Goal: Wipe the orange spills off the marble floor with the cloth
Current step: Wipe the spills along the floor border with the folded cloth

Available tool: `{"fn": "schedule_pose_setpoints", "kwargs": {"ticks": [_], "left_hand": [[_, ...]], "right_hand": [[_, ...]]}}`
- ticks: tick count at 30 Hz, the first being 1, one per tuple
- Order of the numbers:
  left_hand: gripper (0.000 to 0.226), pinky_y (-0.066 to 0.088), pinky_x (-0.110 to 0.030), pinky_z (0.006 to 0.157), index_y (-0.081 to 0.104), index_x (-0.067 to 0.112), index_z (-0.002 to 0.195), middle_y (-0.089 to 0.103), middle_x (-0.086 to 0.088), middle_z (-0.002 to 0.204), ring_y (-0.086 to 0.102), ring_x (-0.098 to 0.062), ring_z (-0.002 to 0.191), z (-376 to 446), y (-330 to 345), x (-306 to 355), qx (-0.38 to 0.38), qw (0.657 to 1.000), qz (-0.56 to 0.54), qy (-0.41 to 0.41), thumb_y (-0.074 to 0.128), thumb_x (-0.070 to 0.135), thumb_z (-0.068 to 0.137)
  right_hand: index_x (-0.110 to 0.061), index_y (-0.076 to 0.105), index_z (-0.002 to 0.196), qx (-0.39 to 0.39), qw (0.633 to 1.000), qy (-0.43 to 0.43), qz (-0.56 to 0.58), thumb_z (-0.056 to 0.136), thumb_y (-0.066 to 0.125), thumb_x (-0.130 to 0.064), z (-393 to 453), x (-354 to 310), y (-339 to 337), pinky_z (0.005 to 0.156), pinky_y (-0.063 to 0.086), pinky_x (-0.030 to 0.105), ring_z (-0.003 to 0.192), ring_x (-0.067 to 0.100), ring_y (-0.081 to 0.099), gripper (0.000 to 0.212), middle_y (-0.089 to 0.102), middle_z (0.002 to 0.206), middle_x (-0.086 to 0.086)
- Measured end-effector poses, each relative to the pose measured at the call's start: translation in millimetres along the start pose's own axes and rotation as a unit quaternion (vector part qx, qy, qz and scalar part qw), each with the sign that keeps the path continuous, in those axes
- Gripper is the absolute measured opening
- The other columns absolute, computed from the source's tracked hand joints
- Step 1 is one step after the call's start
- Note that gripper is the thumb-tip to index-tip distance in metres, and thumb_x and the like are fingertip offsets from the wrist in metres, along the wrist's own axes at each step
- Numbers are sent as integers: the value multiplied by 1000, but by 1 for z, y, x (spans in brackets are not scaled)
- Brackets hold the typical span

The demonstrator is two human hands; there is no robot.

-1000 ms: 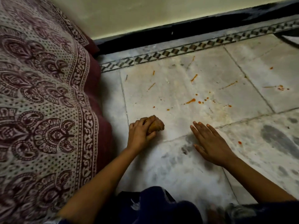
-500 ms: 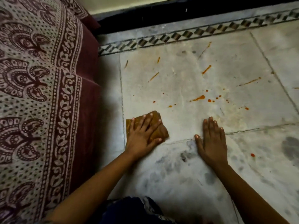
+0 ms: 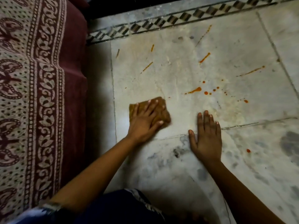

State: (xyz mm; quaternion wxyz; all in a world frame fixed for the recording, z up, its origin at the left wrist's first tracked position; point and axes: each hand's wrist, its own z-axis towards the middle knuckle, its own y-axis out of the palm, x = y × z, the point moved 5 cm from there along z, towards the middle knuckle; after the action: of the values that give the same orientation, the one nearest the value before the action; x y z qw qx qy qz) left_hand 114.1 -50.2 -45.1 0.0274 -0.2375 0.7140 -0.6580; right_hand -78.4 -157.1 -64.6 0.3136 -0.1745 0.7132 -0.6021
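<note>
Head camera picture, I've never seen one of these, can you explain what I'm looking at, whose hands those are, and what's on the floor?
There is no machine here. A person wears a wide-angle camera on the head, so the one view looks forward and down at their own two bare hands. The left hand lies flat with straight fingers on a brown cloth, pressing it to the marble floor; there is no curled grip on it. The right hand rests flat on the bare floor beside it and holds nothing. Beyond the hands, orange spills are scattered over the tile as drops and thin streaks, not yet wiped. One more orange drop sits to the right of the right hand. On the left hangs a patterned maroon bedcover.
</note>
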Motion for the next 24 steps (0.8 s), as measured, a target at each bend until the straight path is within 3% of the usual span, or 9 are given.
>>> {"fn": "schedule_pose_setpoints", "kwargs": {"ticks": [3,6,8,11,16,19,22,24], "left_hand": [[69,-5,-39,113,24,27,147,16,6,156,12,-19,145,-7,-6,-34,19,998,-4,-57,18,60,87],[66,-2,-43,114,28,27,146,21,4,156,10,-18,145,38,-18,-46,43,989,-23,-140,23,58,88],[65,-4,-46,115,25,27,147,17,5,157,5,-18,146,75,-18,-34,31,989,-23,-146,24,56,89],[59,-6,-46,115,25,27,147,16,5,158,3,-18,146,96,-8,3,5,997,-4,-77,30,53,94],[61,-1,-45,113,32,30,144,26,3,154,17,-20,144,19,-2,7,10,997,18,68,22,56,89],[63,4,-50,113,39,24,141,34,-1,151,24,-25,142,21,-11,-30,20,999,14,22,25,53,87],[60,0,-44,114,35,24,144,26,2,155,14,-21,145,77,-20,-29,26,997,-4,-70,30,53,91],[57,-4,-43,114,32,23,145,22,2,156,9,-20,146,101,-18,-9,16,996,-13,-86,35,49,94]], "right_hand": [[-12,19,149,9,1000,1,0,91,27,-46,0,1,1,116,8,39,144,24,14,68,16,156,11],[-12,18,149,7,1000,0,-3,92,27,-46,1,1,2,116,7,38,144,23,14,67,15,157,11],[-12,17,149,5,1000,2,-9,92,27,-46,0,1,2,116,6,37,144,23,13,67,15,157,11],[-12,18,149,4,1000,3,-12,92,27,-46,0,1,2,116,7,38,144,23,14,67,15,156,11],[-12,19,149,9,1000,0,-11,92,27,-45,0,0,1,116,8,39,144,24,14,67,16,156,11],[-11,20,149,15,1000,-1,-6,92,28,-45,-1,1,2,116,9,39,144,24,14,67,17,156,12],[-10,19,149,8,1000,1,-11,92,26,-46,0,1,2,116,9,40,144,25,15,67,16,156,12],[-11,19,149,4,1000,1,-12,92,26,-46,0,0,1,116,9,39,144,25,15,67,16,156,12]]}}
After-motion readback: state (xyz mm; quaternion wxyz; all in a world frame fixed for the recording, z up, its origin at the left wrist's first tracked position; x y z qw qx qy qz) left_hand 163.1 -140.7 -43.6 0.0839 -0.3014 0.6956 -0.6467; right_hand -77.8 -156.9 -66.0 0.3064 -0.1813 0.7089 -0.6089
